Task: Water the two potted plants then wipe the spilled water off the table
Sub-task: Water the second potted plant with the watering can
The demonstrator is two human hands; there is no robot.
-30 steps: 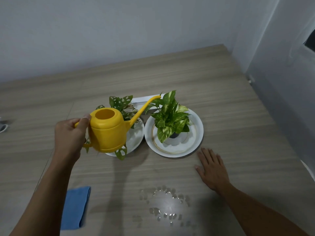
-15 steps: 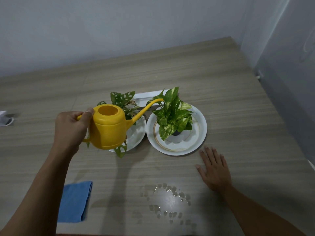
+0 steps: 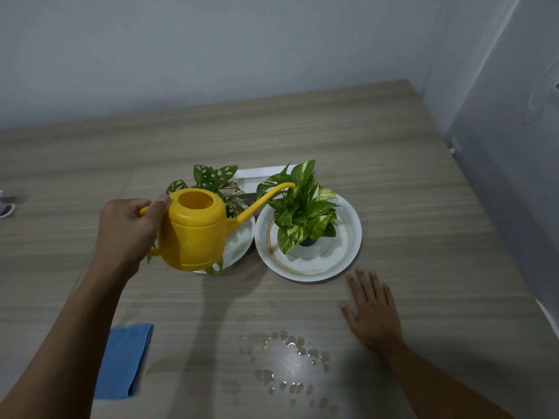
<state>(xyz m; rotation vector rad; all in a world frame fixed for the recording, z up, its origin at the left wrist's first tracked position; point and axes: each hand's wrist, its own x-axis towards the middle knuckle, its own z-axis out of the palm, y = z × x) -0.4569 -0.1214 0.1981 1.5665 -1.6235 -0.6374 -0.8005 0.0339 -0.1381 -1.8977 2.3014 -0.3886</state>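
Observation:
My left hand (image 3: 130, 231) grips the handle of a yellow watering can (image 3: 196, 229), held above the left plant. Its spout tip reaches the top leaves of the right plant (image 3: 302, 213), a green-and-cream pothos in a small dark pot on a white gold-rimmed plate (image 3: 348, 255). The left plant (image 3: 214, 176), with dark holed leaves, stands on another white plate (image 3: 242, 243) and is mostly hidden behind the can. My right hand (image 3: 373, 309) lies flat and open on the wooden table (image 3: 393, 176). Spilled water (image 3: 287, 361) beads near the front edge. A folded blue cloth (image 3: 122, 359) lies front left.
A white flat object (image 3: 257, 173) lies behind the plants. A small white thing (image 3: 6, 207) sits at the far left edge. Grey walls close the back and right side; the table's right edge runs along the wall.
The can's spout has shifted a little right and up toward the right plant's top leaves. My right hand stays flat on the table. The camera view moved slightly.

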